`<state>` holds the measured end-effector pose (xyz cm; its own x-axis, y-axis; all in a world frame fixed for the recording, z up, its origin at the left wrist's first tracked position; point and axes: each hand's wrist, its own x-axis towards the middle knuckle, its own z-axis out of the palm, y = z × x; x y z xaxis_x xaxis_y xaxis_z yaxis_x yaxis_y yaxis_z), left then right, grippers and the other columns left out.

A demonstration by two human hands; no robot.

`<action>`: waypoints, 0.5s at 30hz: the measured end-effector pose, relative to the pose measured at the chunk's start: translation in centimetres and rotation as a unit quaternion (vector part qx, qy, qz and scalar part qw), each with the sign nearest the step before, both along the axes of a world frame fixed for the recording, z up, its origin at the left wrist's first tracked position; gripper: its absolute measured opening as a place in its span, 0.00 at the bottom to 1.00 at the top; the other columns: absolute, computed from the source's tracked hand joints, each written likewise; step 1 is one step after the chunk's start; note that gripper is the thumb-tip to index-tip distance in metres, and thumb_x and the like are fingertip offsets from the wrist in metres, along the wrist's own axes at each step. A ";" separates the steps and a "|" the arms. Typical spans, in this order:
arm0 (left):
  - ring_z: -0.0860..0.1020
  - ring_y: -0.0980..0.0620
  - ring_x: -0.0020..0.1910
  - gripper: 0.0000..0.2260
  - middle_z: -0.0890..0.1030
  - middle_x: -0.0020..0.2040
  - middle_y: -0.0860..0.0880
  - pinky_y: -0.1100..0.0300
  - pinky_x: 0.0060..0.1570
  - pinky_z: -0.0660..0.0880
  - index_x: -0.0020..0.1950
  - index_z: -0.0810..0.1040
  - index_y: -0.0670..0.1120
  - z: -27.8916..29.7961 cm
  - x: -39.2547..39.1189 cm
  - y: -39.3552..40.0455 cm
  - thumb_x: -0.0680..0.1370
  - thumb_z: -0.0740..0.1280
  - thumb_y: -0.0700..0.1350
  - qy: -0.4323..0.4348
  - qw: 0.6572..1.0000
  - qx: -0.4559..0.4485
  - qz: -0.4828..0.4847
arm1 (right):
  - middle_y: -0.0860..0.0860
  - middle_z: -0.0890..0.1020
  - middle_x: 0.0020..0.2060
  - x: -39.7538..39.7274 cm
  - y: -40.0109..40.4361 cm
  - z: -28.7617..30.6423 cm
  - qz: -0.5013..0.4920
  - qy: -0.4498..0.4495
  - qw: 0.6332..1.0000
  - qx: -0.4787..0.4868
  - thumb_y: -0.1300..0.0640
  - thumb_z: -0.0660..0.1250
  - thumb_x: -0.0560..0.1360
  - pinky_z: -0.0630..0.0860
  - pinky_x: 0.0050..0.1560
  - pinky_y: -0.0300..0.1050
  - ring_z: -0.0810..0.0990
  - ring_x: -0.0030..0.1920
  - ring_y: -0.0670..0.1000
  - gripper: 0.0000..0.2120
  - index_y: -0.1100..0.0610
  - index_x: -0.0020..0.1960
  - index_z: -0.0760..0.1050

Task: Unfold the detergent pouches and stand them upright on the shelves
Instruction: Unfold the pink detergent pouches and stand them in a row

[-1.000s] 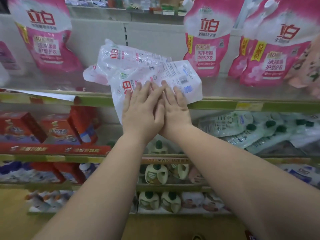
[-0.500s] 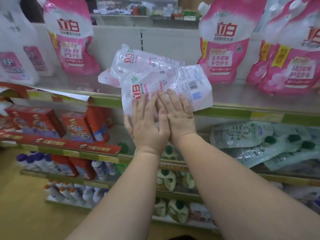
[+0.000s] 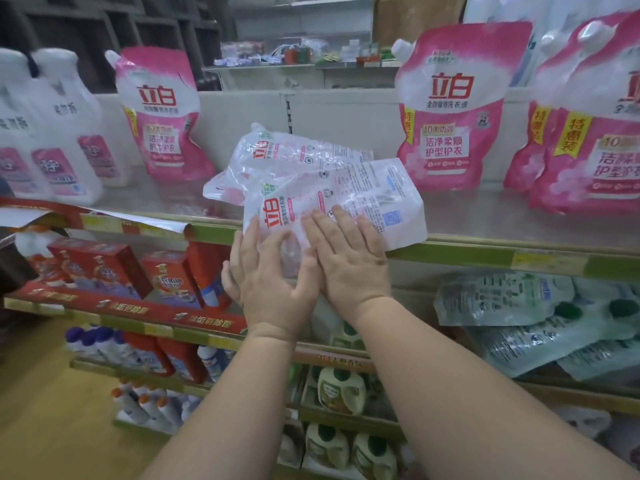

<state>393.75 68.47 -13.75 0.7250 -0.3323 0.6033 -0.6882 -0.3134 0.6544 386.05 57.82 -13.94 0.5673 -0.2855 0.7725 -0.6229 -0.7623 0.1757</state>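
Note:
Two crumpled white-and-pink detergent pouches lie flat in the middle of the top shelf [image 3: 485, 216]. The front pouch [image 3: 363, 195] hangs over the shelf's front edge, and the second pouch [image 3: 294, 154] lies behind it. My left hand [image 3: 273, 282] and my right hand [image 3: 349, 258] rest side by side, palms down with fingers spread, on the overhanging lower part of the front pouch. Full pink pouches stand upright on the same shelf: one at the left [image 3: 162, 116], one at the right [image 3: 450, 109], and more at the far right [image 3: 588, 133].
White bottles [image 3: 52, 133] stand at the top shelf's left end. Red boxes [image 3: 97, 268] fill the shelf below on the left, and green-capped pouches [image 3: 502, 299] lie flat below on the right. Lower shelves hold bottles [image 3: 341, 389]. A loose label strip [image 3: 138, 220] curls off the shelf edge.
The view has shifted so the shelf sits higher and further right. My hands have slid down the front pouch towards its overhanging end, the left one lower than the right.

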 end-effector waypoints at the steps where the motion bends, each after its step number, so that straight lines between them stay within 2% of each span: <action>1: 0.55 0.53 0.82 0.19 0.62 0.82 0.57 0.41 0.79 0.49 0.64 0.77 0.63 0.0 0.2 0.2 0.75 0.64 0.64 0.007 1.000 -0.006 -0.003 | 0.48 0.72 0.79 -0.1 0.0 0.2 0.013 -0.011 1.000 0.002 0.48 0.55 0.84 0.54 0.80 0.55 0.68 0.79 0.55 0.27 0.51 0.81 0.68; 4: 0.60 0.53 0.79 0.19 0.63 0.80 0.55 0.44 0.78 0.58 0.65 0.79 0.59 0.2 1.0 0.9 0.76 0.68 0.61 0.010 0.998 -0.056 -0.032 | 0.50 0.74 0.77 -0.4 -0.2 0.8 0.038 -0.010 0.999 0.008 0.50 0.62 0.82 0.55 0.79 0.56 0.69 0.79 0.56 0.27 0.52 0.80 0.70; 7: 0.62 0.64 0.75 0.18 0.64 0.76 0.53 0.64 0.75 0.62 0.65 0.80 0.53 0.8 1.7 1.5 0.78 0.68 0.58 0.076 0.978 -0.178 -0.081 | 0.50 0.78 0.74 -0.8 -0.4 1.9 0.058 -0.020 0.998 0.014 0.53 0.70 0.77 0.58 0.76 0.55 0.73 0.76 0.57 0.29 0.52 0.77 0.73; 8: 0.63 0.66 0.74 0.18 0.65 0.76 0.52 0.66 0.74 0.62 0.65 0.79 0.51 1.0 2.0 1.6 0.79 0.67 0.58 0.100 0.970 -0.206 -0.087 | 0.50 0.79 0.72 -1.0 -0.4 2.4 0.067 -0.028 0.997 0.016 0.53 0.69 0.77 0.59 0.75 0.55 0.75 0.75 0.57 0.28 0.52 0.76 0.75; 11: 0.71 0.59 0.71 0.18 0.72 0.70 0.54 0.53 0.71 0.71 0.68 0.75 0.54 2.4 1.8 1.6 0.82 0.62 0.59 0.147 0.948 -0.266 -0.097 | 0.50 0.84 0.67 -1.2 -0.5 3.4 0.092 -0.053 0.994 0.014 0.54 0.67 0.77 0.62 0.73 0.55 0.80 0.70 0.57 0.23 0.53 0.71 0.79; 12: 0.74 0.60 0.68 0.18 0.75 0.68 0.54 0.53 0.68 0.73 0.69 0.75 0.54 2.9 1.6 1.5 0.83 0.60 0.59 0.172 0.937 -0.286 -0.104 | 0.50 0.85 0.65 -1.2 -0.6 3.8 0.100 -0.067 0.993 0.015 0.55 0.68 0.76 0.63 0.71 0.54 0.81 0.68 0.57 0.22 0.53 0.69 0.81; 14: 0.79 0.59 0.64 0.24 0.80 0.64 0.52 0.53 0.65 0.76 0.71 0.75 0.50 3.8 1.5 1.2 0.83 0.56 0.63 0.242 0.901 -0.333 -0.137 | 0.50 0.87 0.61 -1.3 -0.7 4.6 0.123 -0.107 0.986 0.027 0.57 0.66 0.78 0.69 0.68 0.55 0.84 0.64 0.57 0.18 0.54 0.66 0.83; 15: 0.81 0.53 0.64 0.30 0.82 0.64 0.48 0.51 0.65 0.76 0.72 0.75 0.48 4.3 1.6 0.9 0.81 0.55 0.67 0.290 0.870 -0.363 -0.166 | 0.51 0.87 0.59 -1.4 -0.7 5.2 0.136 -0.128 0.982 0.039 0.56 0.63 0.81 0.73 0.66 0.54 0.85 0.62 0.57 0.16 0.54 0.65 0.83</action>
